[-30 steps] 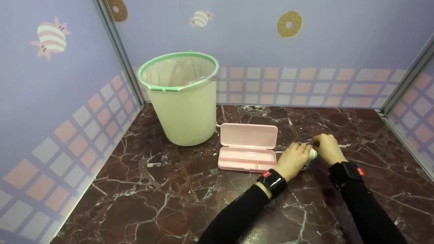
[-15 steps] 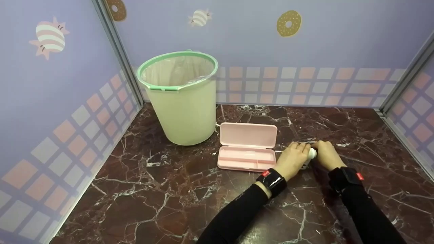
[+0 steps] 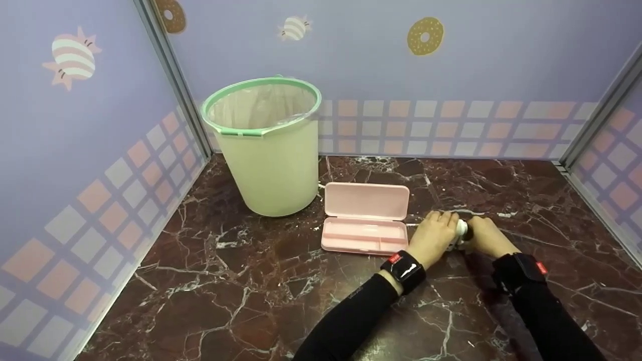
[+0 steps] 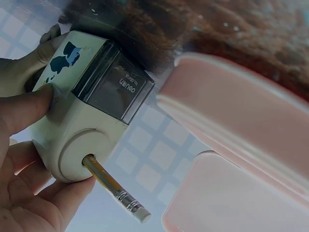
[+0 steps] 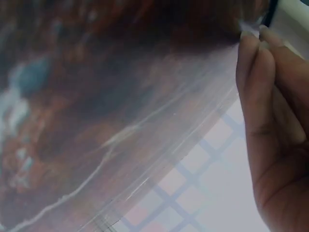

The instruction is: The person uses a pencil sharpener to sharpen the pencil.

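My left hand [image 3: 434, 235] grips a white desktop pencil sharpener [image 4: 72, 113] with a see-through shavings drawer on one side. A yellow pencil [image 4: 105, 175] is in its round front hole, the white eraser end sticking out. On the sharpener's other side, my right hand [image 3: 489, 236] pinches its crank handle, which the fingers mostly hide. In the right wrist view the thumb and fingertips [image 5: 258, 53] meet close beside the sharpener body. A pink pencil case [image 3: 366, 201] lies left of the left hand, its lid up and divided compartments showing.
A pale green bin [image 3: 273, 170] with a green rim and a plastic liner stands at the back left, behind the case. Patterned panels [image 3: 371, 60] wall in the dark marbled table [image 3: 241, 296] at the back and both sides.
My right hand came down and toward me from its higher spot beside the sharpener, then shifted slightly right. The left hand, sharpener, case and bin stay in place.
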Action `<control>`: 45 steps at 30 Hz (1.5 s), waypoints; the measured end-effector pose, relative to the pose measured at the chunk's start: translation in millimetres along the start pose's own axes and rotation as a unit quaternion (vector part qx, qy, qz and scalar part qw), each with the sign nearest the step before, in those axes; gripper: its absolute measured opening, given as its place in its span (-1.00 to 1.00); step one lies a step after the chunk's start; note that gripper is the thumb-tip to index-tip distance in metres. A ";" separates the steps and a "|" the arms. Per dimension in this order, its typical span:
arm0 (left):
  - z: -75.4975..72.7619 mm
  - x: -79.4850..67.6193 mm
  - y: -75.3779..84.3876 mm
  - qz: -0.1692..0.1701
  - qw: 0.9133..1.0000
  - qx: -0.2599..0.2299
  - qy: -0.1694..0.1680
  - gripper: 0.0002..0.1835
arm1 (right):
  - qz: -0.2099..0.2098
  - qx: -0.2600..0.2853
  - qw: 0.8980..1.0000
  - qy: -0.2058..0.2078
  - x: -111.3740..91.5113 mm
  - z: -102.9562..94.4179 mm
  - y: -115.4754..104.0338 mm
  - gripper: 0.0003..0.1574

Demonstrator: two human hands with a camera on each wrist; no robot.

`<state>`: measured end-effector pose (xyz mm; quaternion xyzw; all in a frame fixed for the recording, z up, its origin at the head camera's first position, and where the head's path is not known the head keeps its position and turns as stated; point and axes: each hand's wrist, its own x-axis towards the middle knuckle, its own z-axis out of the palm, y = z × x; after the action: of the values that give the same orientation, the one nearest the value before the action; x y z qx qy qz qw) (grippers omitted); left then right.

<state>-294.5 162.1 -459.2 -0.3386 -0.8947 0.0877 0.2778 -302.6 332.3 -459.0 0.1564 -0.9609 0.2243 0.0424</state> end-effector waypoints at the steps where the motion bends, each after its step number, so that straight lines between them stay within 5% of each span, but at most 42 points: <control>1: -0.5 0.2 0.3 0.000 1.000 0.000 0.000 -0.52 | 0.008 0.006 1.000 -0.011 -1.8 -1.9 -0.7 -0.74; 16: -4.3 3.6 4.9 -0.002 1.000 -0.004 -0.006 -0.55 | 0.009 0.019 0.999 -0.035 -27.7 -23.6 -12.5 -0.79; 29: -2.8 2.0 -1.8 -0.004 0.999 -0.023 -0.043 -0.51 | -0.026 -0.039 0.994 0.096 -31.2 -38.1 -38.4 -0.88; 36: -4.0 0.5 -2.1 -0.001 0.999 -0.021 -0.049 -0.51 | -0.015 0.078 0.995 0.062 -31.4 -45.1 -18.4 -0.90; 45: -2.8 -0.4 -1.5 0.004 1.000 -0.012 -0.027 -0.55 | -0.018 0.205 0.979 0.008 -28.7 -53.7 2.9 -0.74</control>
<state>-293.5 160.6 -456.5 -0.3428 -0.9015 0.0876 0.2491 -275.8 366.7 -416.5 0.1771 -0.8912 0.4171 0.0215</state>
